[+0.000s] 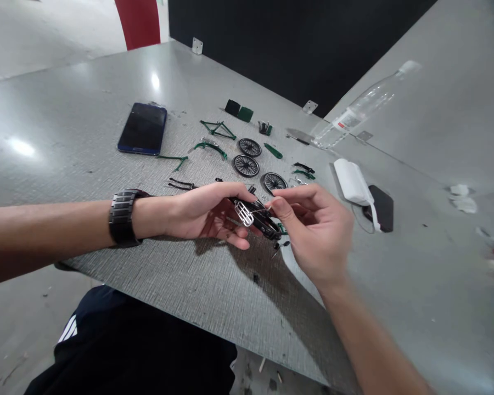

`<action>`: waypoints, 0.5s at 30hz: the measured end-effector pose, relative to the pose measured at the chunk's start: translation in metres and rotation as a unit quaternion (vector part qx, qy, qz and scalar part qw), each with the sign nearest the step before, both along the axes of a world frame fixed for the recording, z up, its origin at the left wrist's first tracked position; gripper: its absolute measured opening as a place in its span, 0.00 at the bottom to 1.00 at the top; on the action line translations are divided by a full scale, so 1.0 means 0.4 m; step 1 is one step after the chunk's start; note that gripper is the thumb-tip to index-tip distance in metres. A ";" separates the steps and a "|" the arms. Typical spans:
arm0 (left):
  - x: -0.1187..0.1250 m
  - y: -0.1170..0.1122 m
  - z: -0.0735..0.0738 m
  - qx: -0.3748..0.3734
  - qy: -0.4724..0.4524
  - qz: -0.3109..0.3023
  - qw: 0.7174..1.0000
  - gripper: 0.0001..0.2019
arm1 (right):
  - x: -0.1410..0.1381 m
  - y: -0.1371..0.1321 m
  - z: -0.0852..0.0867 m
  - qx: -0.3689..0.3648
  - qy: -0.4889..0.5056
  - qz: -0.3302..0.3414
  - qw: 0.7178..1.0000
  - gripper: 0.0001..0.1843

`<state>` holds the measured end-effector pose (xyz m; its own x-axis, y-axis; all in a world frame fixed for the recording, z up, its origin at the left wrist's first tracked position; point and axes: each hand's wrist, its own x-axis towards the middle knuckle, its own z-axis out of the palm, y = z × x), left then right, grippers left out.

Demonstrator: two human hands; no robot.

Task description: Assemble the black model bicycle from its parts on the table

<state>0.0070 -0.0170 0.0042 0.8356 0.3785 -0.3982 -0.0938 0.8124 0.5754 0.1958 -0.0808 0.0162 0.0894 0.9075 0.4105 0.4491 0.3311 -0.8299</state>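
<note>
My left hand (206, 211), with a black watch on its wrist, holds a small black model bicycle (267, 224) above the table. A silver slatted rack (243, 213) sticks out from the model toward me. My right hand (313, 227) is closed in a pinch at the model's far right side, thumb against forefinger, by a thin silver wire-like part (260, 210). Whether that part is joined to the model I cannot tell. The fingers hide much of the model. Just beyond my hands lie spoked wheels (246, 165) and a green frame (219, 129).
A phone (142, 128) lies at the left. Green fenders (209, 148), dark square pieces (239, 110) and a screwdriver (298, 139) are spread across the grey table (189, 285). To the right are a clear bottle (362, 109), a white case (349, 181) and a black flat object (381, 208).
</note>
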 end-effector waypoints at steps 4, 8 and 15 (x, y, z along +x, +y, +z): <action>0.000 0.000 -0.001 0.001 -0.004 -0.005 1.000 0.11 | 0.000 0.004 -0.001 -0.003 -0.007 -0.002 1.000 0.07; 0.002 -0.002 0.003 0.000 -0.007 0.002 1.000 0.11 | 0.000 0.004 -0.002 -0.003 -0.010 0.002 1.000 0.07; 0.006 -0.005 0.012 -0.006 -0.005 0.017 1.000 0.10 | 0.001 0.001 0.000 -0.006 -0.014 0.019 1.000 0.07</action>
